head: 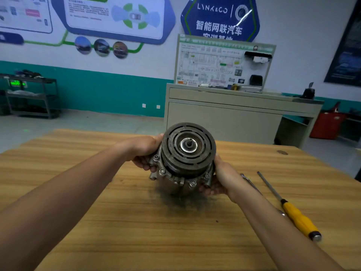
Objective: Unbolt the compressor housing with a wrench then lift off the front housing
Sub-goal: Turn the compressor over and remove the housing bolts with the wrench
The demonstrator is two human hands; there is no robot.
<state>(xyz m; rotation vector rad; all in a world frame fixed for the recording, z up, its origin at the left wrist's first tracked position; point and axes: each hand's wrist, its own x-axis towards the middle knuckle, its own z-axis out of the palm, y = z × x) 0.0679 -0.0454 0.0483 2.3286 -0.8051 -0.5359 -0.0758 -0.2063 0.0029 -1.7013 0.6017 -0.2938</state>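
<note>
A metal compressor (184,163) stands on end at the middle of the wooden table (117,222), its dark slotted pulley (188,146) facing up and toward me. Several bolt heads ring the front housing flange (162,171) below the pulley. My left hand (145,151) grips the compressor's left side, fingers curled under the flange. My right hand (221,178) grips its lower right side from below. A thin metal wrench (252,182) lies on the table just right of my right wrist, partly hidden by my forearm.
A screwdriver (293,210) with a yellow handle lies to the right of the wrench. A dark smudge marks the wood under the compressor. Beyond the table stand a grey cabinet (224,118) with a display board, a shelf rack at far left and a red container at right.
</note>
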